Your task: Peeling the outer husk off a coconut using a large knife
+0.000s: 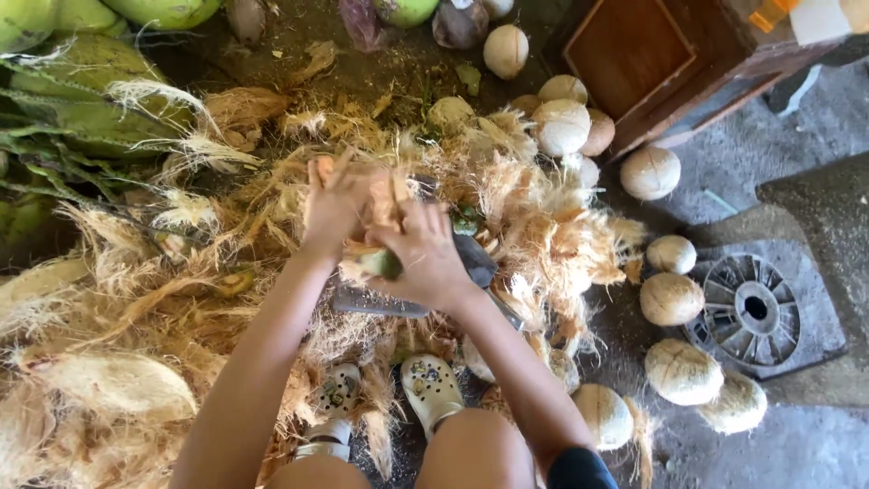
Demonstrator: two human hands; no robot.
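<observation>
Both my hands grip one coconut (380, 237) with its fibrous husk partly torn, held at the middle of the view. My left hand (335, 204) clasps the husk on the left side. My right hand (424, 255) is wrapped over the right and lower side, where a bit of green skin shows. Just under the coconut lies a grey metal blade (380, 303) of a husking tool, partly hidden by my hands and husk. My feet in pale clogs (431, 388) stand below it.
Loose husk fibre (136, 317) covers the ground left and centre. Several husked pale coconuts (672, 299) lie to the right and at the back. A brown wooden box (652, 54) stands top right, a round metal grate (751, 312) at right, green unhusked coconuts (163, 11) top left.
</observation>
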